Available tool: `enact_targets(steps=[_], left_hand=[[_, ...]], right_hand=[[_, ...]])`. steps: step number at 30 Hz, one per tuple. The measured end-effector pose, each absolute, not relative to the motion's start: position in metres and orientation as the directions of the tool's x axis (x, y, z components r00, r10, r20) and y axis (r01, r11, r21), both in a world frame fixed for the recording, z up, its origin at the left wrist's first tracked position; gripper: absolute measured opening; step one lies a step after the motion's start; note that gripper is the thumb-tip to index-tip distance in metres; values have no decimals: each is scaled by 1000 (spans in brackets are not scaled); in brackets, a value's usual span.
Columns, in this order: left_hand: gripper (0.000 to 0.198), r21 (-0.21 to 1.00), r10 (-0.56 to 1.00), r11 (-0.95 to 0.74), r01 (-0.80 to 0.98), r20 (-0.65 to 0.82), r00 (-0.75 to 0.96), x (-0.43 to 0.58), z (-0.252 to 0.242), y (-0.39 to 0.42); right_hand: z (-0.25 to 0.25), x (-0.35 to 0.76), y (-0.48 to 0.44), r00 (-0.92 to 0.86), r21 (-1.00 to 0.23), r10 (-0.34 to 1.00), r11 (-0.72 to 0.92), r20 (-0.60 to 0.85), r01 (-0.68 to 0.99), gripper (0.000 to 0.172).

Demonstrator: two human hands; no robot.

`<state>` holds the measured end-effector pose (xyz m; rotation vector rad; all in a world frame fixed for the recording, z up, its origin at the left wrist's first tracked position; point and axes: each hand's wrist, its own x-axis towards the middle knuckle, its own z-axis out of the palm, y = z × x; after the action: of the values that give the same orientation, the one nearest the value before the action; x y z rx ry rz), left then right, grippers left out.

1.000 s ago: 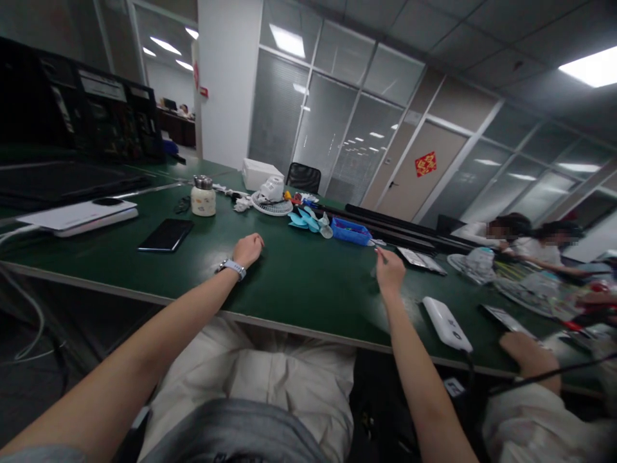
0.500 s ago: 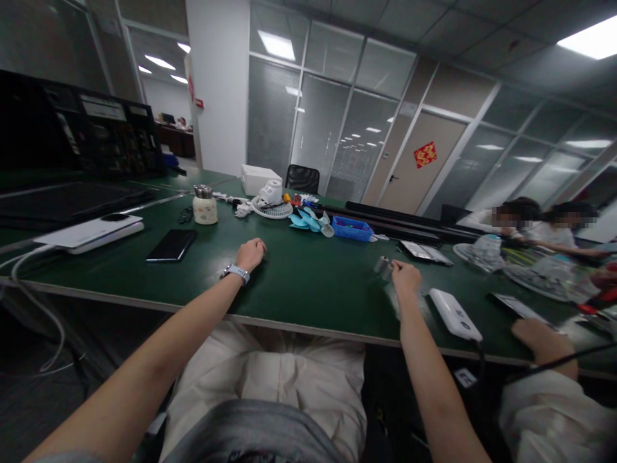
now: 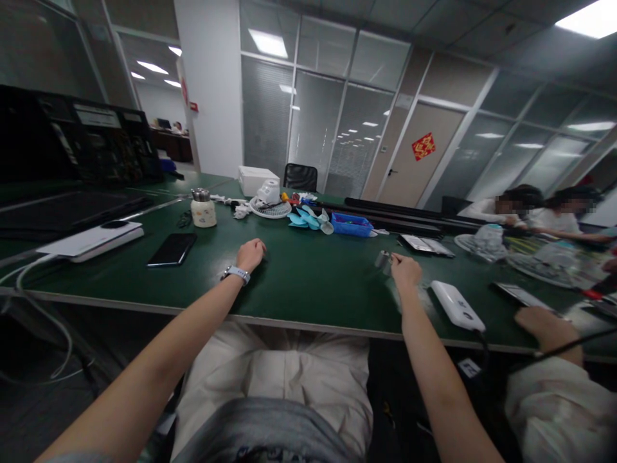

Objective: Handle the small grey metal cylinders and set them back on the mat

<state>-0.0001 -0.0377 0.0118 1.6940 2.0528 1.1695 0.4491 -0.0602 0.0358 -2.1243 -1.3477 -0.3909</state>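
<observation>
My left hand (image 3: 251, 255) rests on the green table with its fingers curled in; nothing shows in it. A watch with a light band (image 3: 237, 274) is on that wrist. Farther right, my right hand (image 3: 406, 271) is closed, with thumb and forefinger pinched at small silver metal cylinders (image 3: 382, 258) that stand close together on the tabletop. The fingertips partly cover the nearer cylinder. A white power bank-like device (image 3: 457, 305) with a dark cable lies just right of my right hand. Left of my left hand lies a black phone (image 3: 172, 249).
Beyond my hands are a cream bottle (image 3: 203, 211), a white fan part (image 3: 270, 200), light-blue fan blades (image 3: 308, 219) and a blue basket (image 3: 351, 224). A white flat box-like device (image 3: 91, 238) is at left. A neighbour's hand (image 3: 544, 325) is at right.
The whole view has shifted slightly as my head moved. Both hands keep their places on the table, and the right one stays at the metal cylinders.
</observation>
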Motion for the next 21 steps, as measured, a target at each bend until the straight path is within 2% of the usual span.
enact_targets(steps=[3, 8, 14, 17, 21], left_hand=[[32, 693, 906, 8, 721, 300, -298, 0, 12, -38], [31, 690, 911, 2, 724, 297, -286, 1, 14, -40], [30, 700, 902, -36, 713, 330, -278, -1, 10, -39], [30, 699, 900, -39, 714, 335, -279, -1, 9, -39], [31, 686, 903, -48, 726, 341, -261, 0, 8, -39]], right_hand=[[34, 449, -59, 418, -280, 738, -312, 529, 908, 36], [37, 441, -48, 227, -103, 673, -219, 704, 970, 43], [36, 433, -18, 293, 11, 787, -355, 543, 935, 41], [33, 438, -8, 306, -42, 790, -336, 532, 941, 39], [25, 445, 2, 400, -306, 685, -262, 609, 915, 42]])
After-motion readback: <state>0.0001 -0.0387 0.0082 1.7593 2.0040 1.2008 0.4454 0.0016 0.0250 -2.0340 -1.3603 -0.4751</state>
